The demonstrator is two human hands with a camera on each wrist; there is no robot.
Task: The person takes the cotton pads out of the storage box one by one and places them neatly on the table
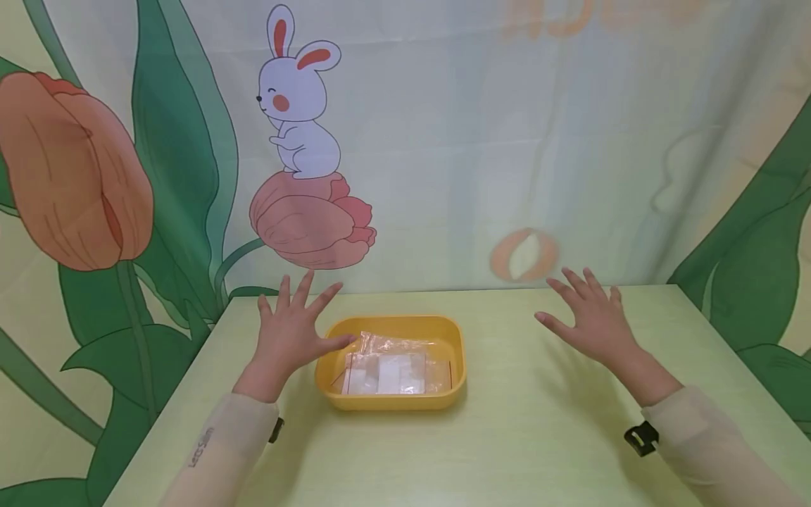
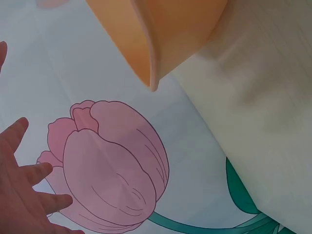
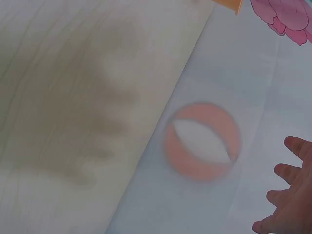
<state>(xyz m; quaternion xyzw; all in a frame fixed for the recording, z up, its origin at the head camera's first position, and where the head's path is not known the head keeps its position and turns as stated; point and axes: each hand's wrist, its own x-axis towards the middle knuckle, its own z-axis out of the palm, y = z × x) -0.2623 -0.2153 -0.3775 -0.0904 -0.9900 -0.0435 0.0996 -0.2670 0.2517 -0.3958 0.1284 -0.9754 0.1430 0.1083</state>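
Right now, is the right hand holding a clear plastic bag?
No, the right hand is spread and empty, and the clear plastic bags lie inside the yellow tray.

A pale green table [image 1: 507, 443] runs back to a printed cloth [image 1: 443, 141], where I see a white rabbit [image 1: 310, 149] perched on a pink tulip [image 1: 300, 225]. A large orange tulip [image 1: 70, 176] fills the left, green leaves [image 1: 757, 274] flank both sides, and a round orange print [image 1: 503, 257] sits low.

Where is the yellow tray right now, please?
In the head view, the yellow tray sits on the table, slightly left of the picture's centre, beside the left hand, with clear plastic packets inside.
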